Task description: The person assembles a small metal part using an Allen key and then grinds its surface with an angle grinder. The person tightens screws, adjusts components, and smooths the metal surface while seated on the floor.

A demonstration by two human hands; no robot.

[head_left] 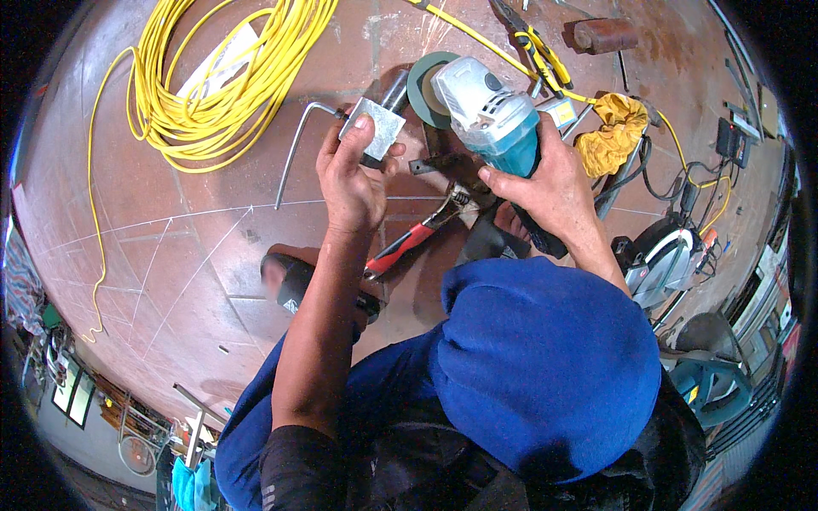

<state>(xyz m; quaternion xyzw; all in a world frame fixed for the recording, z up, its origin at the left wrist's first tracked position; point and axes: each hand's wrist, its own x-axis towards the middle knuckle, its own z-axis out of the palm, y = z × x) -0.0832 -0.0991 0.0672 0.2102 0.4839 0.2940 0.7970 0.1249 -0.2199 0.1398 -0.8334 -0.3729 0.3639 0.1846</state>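
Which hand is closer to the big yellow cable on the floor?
Left. The left hand, holding a square metal piece, sits just right of the yellow cable; the right hand grips the grinder farther right.

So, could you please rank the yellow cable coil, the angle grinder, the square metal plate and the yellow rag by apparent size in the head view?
1. yellow cable coil
2. angle grinder
3 and 4. square metal plate and yellow rag: they look about alike, so no ranking.

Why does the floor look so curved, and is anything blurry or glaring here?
Head view: the fisheye lens bends the chalk lines on the floor and blackens the corners; light is even, shadows soft. The angle grinder in the right hand and the metal piece in the left hand look sharp; the rim clutter smears.
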